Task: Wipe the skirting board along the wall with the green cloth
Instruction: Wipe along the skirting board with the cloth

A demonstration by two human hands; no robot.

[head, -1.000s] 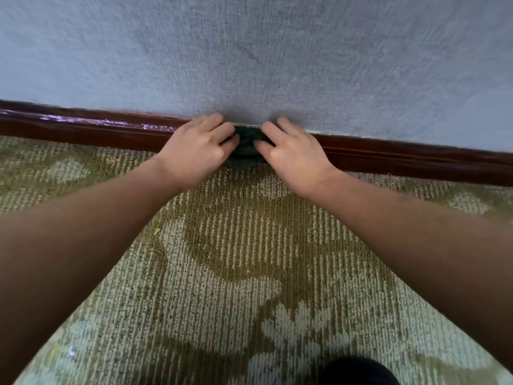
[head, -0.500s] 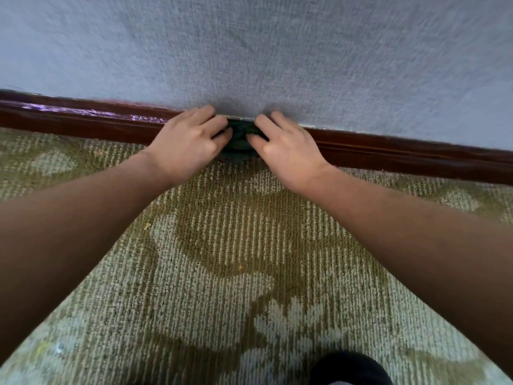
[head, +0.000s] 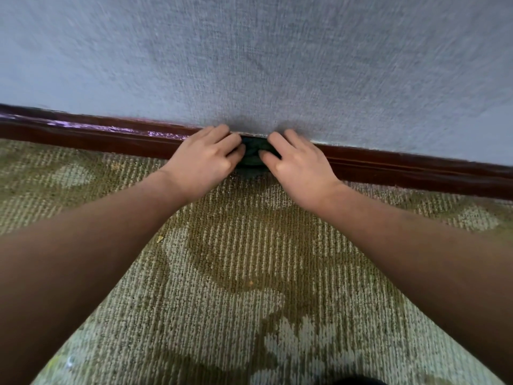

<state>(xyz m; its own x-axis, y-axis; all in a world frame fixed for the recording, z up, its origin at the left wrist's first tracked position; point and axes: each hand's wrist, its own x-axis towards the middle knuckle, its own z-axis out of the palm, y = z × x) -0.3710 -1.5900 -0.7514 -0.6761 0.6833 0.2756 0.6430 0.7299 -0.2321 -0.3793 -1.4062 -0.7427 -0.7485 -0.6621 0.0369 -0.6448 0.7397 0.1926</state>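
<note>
Centre of frame: a bunched dark green cloth [head: 252, 154] lies against the glossy red-brown wooden skirting board [head: 416, 169], at the foot of the grey-blue textured wall [head: 249, 65]. The left hand [head: 205, 162] and right hand [head: 299, 169] flank it, fingers of each curled onto the cloth. Lower frame: olive-and-cream patterned carpet [head: 244, 245].

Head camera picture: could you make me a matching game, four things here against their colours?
Things:
1. wall
2. skirting board
3. cloth
4. carpet

Colours:
A. dark green
B. olive and cream pattern
C. grey-blue
D. dark reddish brown

Pairs: 1-C, 2-D, 3-A, 4-B
</note>
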